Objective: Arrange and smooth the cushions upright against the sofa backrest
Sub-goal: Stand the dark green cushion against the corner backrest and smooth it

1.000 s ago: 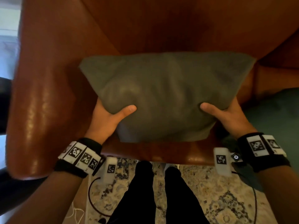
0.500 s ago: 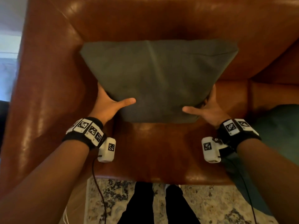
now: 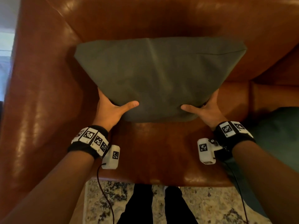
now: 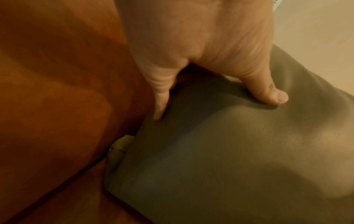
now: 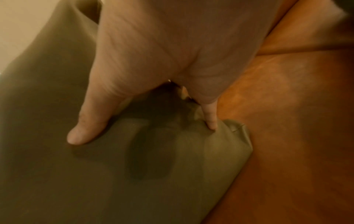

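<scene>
A grey-green cushion (image 3: 155, 78) is stood on the brown leather sofa seat (image 3: 155, 151), with its top edge leaned on the sofa backrest (image 3: 145, 18). It is held at its two bottom corners. The left hand (image 3: 111, 110) is wrapped round the near left corner, with the thumb pressed on the front and the fingers tucked behind. The right hand (image 3: 205, 110) grips the near right corner the same way.

The cushion lies just past both hands, toward the far side. Its long side runs left to right, along the backrest. Both hands look about equally near to it. It seems the bottom edge must be pushed farther back, so that the cushion is stood straighter.

The fingers behind the cushion are hidden, apart from one fingertip at each side. A dark green shape (image 3: 278, 135) at the right is cut off, so it cannot be told if it is another cushion.
</scene>
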Demonstrator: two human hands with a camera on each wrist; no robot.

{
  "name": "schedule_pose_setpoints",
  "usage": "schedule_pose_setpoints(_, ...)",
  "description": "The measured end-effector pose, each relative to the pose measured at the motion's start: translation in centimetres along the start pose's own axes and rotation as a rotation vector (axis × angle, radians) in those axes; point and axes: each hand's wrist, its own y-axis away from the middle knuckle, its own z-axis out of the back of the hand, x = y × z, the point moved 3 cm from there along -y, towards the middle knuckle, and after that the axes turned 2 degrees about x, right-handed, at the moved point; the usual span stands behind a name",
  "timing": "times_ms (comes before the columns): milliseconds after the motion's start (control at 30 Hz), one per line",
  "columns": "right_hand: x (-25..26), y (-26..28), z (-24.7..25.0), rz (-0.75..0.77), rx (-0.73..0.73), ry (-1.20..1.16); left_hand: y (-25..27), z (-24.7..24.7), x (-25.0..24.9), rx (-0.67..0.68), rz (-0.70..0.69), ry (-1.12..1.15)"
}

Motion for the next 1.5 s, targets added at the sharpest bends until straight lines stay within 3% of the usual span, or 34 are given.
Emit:
schedule_pose_setpoints(133,-0.1,0.6,-0.2,0.018,-0.101,0.032,0.7,-0.2,0.4,-0.045,-0.007,0.008)
schedule_pose_setpoints(200,0.8,2.2,-0.3,0.011,-0.255,0.154,1.7,-0.3,0.4,-0.095,0.005,-0.015)
schedule_pose_setpoints(267,2.5,4.6,-0.7,0.061,-0.426,0.375,3.2,0.0,-0.5,-0.216,-0.041,-0.2)
schedule_pose_setpoints(367,5.2,7.0,-2.3,0.437,-0.505,0.807,4.4,-0.4,-3.5,-0.246,-0.4,-0.566)
schedule_pose_setpoints(467,7.3,5.1,-4.5,0.772,-0.377,1.063,2.7,-2.4,-5.9,-0.031,-0.775,-0.883)
schedule_pose_setpoints(533,9.3,2.6,-5.9,0.847,-0.317,1.157,0.8,-4.0,-7.5,0.079,-0.931,-1.056)
schedule_pose_setpoints(600,10.4,0.1,-6.5,0.801,-0.265,1.25,-1.2,-4.8,-8.4,0.141,-0.99,-1.218)
schedule_pose_setpoints(667,10.2,-1.3,-5.4,0.704,-0.259,1.28,-3.0,-3.3,-8.3,0.168,-0.958,-1.314)
schedule_pose_setpoints(800,8.6,-0.8,-0.6,0.366,-0.353,1.201,-4.7,3.3,-6.5,0.116,-0.599,-1.313)
schedule_pose_setpoints(867,8.6,-0.2,0.2,0.287,-0.383,1.218,-4.5,5.3,-6.1,0.074,-0.501,-1.335)
schedule_pose_setpoints(967,11.1,-0.3,-1.4,0.399,-0.401,1.219,-4.8,4.8,-8.1,0.043,-0.468,-1.232)
schedule_pose_setpoints(1067,15.3,-2.6,-5.3,0.628,-0.206,1.25,-6.7,1.6,-11.1,0.238,-0.602,-1.145)
schedule_pose_setpoints(1133,17.0,-4.9,-6.7,0.52,-0.046,1.288,-8.2,0.4,-11.7,0.35,-0.562,-1.176)
schedule_pose_setpoints(1233,16.9,-6.8,-4.0,0.29,0.068,1.304,-9.7,2.7,-11.2,0.36,-0.385,-1.237)
schedule_pose_setpoints(1400,15.0,-5.1,3.3,0.054,-0.083,1.311,-10.2,8.6,-10.4,0.201,-0.222,-1.285)
schedule_pose_setpoints(1467,15.2,-3.5,3.0,0.158,-0.215,1.278,-9.4,8.4,-10.9,0.153,-0.287,-1.207)
schedule_pose_setpoints(1500,15.4,-2.5,1.9,0.273,-0.229,1.282,-8.3,7.5,-11.3,0.156,-0.388,-1.165)
